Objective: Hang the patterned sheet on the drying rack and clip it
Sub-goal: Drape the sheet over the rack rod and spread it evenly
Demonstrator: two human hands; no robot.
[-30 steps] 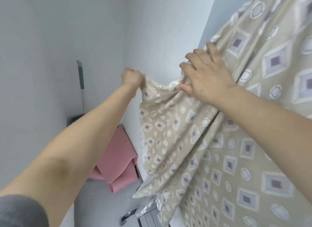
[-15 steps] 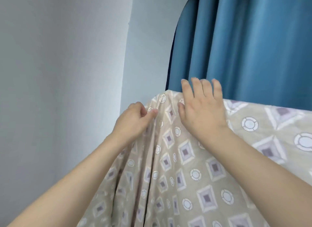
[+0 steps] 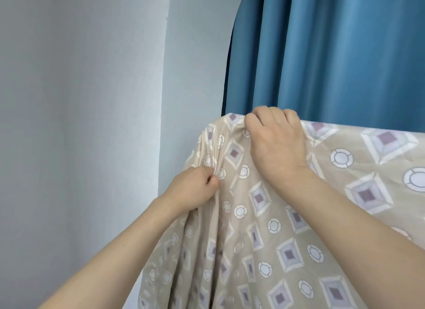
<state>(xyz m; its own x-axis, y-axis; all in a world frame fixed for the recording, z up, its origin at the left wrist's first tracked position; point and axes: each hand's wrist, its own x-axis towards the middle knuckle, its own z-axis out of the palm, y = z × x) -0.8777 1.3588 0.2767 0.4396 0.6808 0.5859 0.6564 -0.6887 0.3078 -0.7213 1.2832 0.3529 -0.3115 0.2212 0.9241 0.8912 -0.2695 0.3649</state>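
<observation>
The patterned sheet (image 3: pixel 287 228), beige with purple diamonds and white rings, hangs over a high horizontal edge and fills the lower right of the view. The drying rack under it is hidden by the cloth. My right hand (image 3: pixel 276 145) sits on the top fold near the sheet's left corner, fingers curled over the edge and gripping the cloth. My left hand (image 3: pixel 193 191) is lower and to the left, pinching a vertical fold of the sheet between thumb and fingers. No clip is visible.
A blue curtain (image 3: pixel 333 55) hangs right behind the sheet's top edge. A pale wall (image 3: pixel 80 124) fills the left half, with a corner just left of the sheet.
The view swung up from the floor to the curtain. The sheet now lies over the top edge. My right fingers went from flat to curled over it, and my left hand dropped lower.
</observation>
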